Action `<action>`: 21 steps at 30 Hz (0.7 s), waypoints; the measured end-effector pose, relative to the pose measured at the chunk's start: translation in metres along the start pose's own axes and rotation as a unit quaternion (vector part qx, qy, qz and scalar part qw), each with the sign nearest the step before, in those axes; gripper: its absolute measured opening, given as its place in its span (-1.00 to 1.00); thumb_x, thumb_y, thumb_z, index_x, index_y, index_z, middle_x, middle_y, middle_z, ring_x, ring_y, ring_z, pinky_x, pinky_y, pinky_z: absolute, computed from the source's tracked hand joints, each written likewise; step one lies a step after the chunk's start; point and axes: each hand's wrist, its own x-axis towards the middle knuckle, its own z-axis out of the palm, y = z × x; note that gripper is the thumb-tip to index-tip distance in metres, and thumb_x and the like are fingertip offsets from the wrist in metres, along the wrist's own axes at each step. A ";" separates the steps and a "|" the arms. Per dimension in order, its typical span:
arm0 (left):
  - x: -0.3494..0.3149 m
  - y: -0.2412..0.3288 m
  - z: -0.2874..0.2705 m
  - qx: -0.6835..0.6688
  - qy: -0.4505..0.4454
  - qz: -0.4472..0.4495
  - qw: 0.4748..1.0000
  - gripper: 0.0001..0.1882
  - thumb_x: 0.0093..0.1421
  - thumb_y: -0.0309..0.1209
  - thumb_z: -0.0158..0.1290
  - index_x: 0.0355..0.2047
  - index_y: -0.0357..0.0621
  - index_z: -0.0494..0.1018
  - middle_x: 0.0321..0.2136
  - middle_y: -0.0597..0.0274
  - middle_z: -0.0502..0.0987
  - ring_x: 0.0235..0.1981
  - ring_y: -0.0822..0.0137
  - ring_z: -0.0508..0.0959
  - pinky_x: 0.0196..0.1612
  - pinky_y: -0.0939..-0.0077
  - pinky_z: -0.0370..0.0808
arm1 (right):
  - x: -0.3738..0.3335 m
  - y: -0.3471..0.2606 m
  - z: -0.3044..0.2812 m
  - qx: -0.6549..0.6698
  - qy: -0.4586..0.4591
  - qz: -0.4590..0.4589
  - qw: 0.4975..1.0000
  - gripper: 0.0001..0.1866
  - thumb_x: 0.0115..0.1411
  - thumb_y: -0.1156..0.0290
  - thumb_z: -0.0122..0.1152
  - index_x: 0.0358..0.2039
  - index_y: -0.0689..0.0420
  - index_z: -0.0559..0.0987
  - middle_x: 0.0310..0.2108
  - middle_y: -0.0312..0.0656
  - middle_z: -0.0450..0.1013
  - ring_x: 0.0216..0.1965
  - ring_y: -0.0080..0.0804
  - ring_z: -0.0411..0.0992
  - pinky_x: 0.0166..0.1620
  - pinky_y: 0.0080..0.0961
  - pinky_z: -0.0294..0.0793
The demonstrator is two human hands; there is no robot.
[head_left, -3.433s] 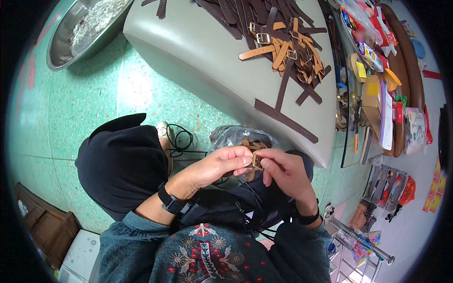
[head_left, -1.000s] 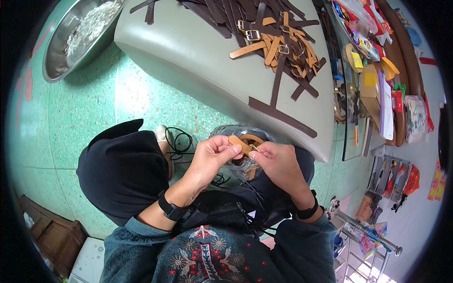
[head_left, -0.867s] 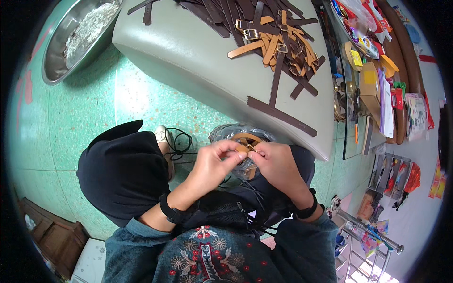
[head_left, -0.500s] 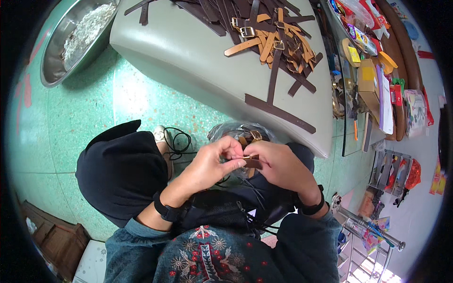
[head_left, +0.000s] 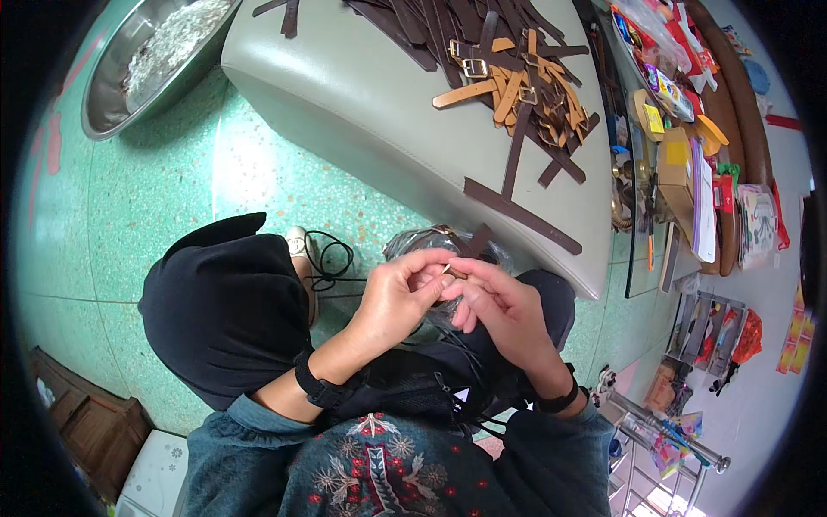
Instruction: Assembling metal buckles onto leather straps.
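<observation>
Above my lap, my left hand (head_left: 398, 291) and my right hand (head_left: 506, 312) meet with their fingertips pinched together. Between them is a small dark brown leather strap (head_left: 455, 272), mostly covered by the fingers. A thin pale edge shows at the left fingertips; I cannot tell if it is a buckle part. Just beyond the hands lies a clear plastic bag (head_left: 412, 242) with brown and gold pieces in it. On the grey padded bench (head_left: 370, 112) ahead are piled dark brown leather straps (head_left: 405, 30) and tan-backed straps with gold buckles (head_left: 508, 90).
A metal basin (head_left: 108, 112) with whitish contents stands at the far left. Black cord (head_left: 332, 258) lies on the green floor by my shoe. To the right are a cluttered glass-topped table (head_left: 639, 250), a grey rack (head_left: 702, 332) and metal rails (head_left: 680, 439).
My right hand has turned, its fingers now curling under, and the strap is more hidden between both hands. The bench and floor have shifted slightly in view.
</observation>
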 end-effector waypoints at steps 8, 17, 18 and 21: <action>-0.002 0.002 0.006 -0.040 -0.013 0.022 0.999 -0.72 0.09 -0.64 0.02 -0.15 -0.32 0.36 -0.39 0.30 0.48 -0.40 0.61 0.47 -0.31 0.73 0.44 | -0.002 0.009 -0.008 0.082 0.043 0.034 0.995 -0.79 0.22 0.48 -0.02 -0.19 0.30 0.45 -0.46 -0.16 0.47 -0.56 -0.54 0.41 -0.51 -0.67 0.40; -0.003 -0.007 0.006 0.010 0.028 0.012 0.999 -0.77 0.08 -0.63 0.04 -0.23 -0.29 0.32 -0.38 0.33 0.43 -0.35 0.58 0.42 -0.26 0.72 0.41 | -0.004 0.017 0.004 0.184 0.059 0.136 0.972 -0.82 0.17 0.41 0.07 -0.34 0.30 0.42 -0.49 -0.09 0.46 -0.61 -0.49 0.42 -0.62 -0.66 0.40; -0.003 -0.009 0.006 0.010 0.029 0.012 0.999 -0.77 0.08 -0.63 0.04 -0.23 -0.29 0.32 -0.38 0.33 0.43 -0.35 0.58 0.42 -0.26 0.72 0.41 | -0.003 0.017 0.005 0.184 0.058 0.137 0.972 -0.82 0.17 0.41 0.07 -0.34 0.30 0.42 -0.49 -0.09 0.46 -0.61 -0.49 0.42 -0.62 -0.66 0.40; -0.004 -0.010 0.007 0.019 0.041 0.017 0.999 -0.80 0.08 -0.62 0.05 -0.27 -0.28 0.32 -0.39 0.32 0.42 -0.35 0.59 0.42 -0.27 0.71 0.41 | 0.000 0.012 0.007 0.180 0.066 0.145 0.971 -0.81 0.18 0.40 0.06 -0.34 0.28 0.38 -0.53 -0.09 0.44 -0.67 -0.49 0.40 -0.68 -0.67 0.36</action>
